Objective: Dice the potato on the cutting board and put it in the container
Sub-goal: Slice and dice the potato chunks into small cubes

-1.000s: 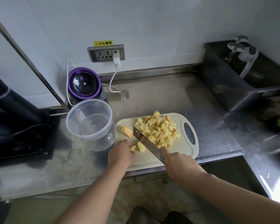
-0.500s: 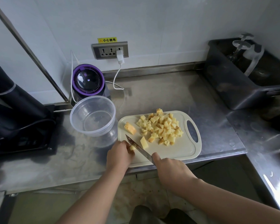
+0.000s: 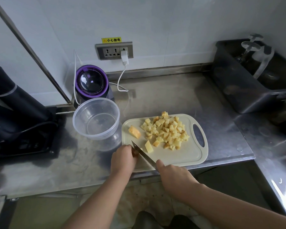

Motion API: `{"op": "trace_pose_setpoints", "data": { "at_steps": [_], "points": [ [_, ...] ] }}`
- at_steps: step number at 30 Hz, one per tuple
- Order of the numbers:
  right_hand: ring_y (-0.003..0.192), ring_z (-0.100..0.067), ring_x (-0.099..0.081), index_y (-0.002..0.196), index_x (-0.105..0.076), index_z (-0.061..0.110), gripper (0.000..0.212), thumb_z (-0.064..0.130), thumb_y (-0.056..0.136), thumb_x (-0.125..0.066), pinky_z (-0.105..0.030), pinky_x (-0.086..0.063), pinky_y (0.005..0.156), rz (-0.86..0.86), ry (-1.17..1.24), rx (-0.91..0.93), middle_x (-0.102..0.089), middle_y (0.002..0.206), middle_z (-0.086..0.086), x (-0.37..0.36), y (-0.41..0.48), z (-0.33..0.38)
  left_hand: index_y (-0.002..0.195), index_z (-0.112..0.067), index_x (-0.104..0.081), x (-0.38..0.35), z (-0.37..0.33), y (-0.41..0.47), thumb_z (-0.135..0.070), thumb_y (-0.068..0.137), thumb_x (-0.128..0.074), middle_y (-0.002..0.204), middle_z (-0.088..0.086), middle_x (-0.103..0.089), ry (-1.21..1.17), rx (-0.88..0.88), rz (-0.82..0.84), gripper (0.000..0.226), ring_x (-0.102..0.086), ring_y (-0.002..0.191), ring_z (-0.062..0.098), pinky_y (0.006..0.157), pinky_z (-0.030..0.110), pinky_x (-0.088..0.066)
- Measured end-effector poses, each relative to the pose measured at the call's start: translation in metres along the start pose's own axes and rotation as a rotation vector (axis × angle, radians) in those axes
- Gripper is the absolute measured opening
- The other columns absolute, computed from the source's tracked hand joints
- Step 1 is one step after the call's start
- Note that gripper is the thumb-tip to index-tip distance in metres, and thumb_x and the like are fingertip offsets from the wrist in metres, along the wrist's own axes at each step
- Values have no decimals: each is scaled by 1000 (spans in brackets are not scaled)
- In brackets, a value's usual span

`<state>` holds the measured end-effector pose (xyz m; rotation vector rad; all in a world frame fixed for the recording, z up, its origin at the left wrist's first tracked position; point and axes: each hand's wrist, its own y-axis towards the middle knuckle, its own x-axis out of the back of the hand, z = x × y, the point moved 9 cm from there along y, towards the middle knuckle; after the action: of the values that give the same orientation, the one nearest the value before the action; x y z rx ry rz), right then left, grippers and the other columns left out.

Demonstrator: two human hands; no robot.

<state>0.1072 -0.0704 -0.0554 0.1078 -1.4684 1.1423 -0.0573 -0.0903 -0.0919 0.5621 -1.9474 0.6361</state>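
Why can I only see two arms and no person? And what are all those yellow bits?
The camera sits on the person's head and looks down, so you see what they see: only their own arms and hands. There is just this one view. The left hand holds down a small potato piece on the pale cutting board. The right hand grips a knife, with the blade right beside the left hand's fingers. The yellow bits are diced potato, piled on the board. A bigger chunk lies near the board's left edge, not yet cut. The clear round container left of the board has nothing in it yet. Everything sits on a steel counter.
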Motion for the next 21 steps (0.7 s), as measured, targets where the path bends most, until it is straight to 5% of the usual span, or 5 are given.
{"op": "trace_pose_setpoints", "data": {
  "at_steps": [8, 13, 17, 21],
  "points": [
    [87, -15, -63, 136, -30, 20, 45, 7, 98, -50, -28, -54, 75, 8, 30, -6, -61, 102, -4, 2, -2, -1, 96, -14, -63, 2, -3, -1, -24, 89, -58, 97, 1, -63, 12, -18, 32, 13, -62, 88, 20, 67, 26, -45],
    [69, -14, -54, 132, -27, 23, 41, 10, 98, -46, -27, -47, 63, -86, 64, -20, -51, 86, 2, 24, -10, -9, 114, -17, -58, 0, -2, 0, -23, 89, -60, 115, 0, -55, -39, -24, 81, 26, -58, 96, 15, 74, 23, -44],
    [59, -11, -48, 135, -23, 22, 44, 13, 99, -45, -26, -41, 57, -156, 50, -41, -50, 82, 3, 41, -8, -22, 134, -22, -42, -5, -21, 5, -35, 93, -58, 131, -1, -43, 138, -137, 148, 45, -57, 111, 18, 72, 25, -43],
    [61, -12, -53, 137, -21, 21, 45, 14, 100, -45, -23, -47, 56, -164, 44, -94, -58, 90, 0, 47, -6, -43, 127, -21, -48, -9, -36, 8, -27, 98, -48, 123, 1, -46, 201, -190, 187, 29, -58, 98, 18, 70, 25, -40]
  ]
}}
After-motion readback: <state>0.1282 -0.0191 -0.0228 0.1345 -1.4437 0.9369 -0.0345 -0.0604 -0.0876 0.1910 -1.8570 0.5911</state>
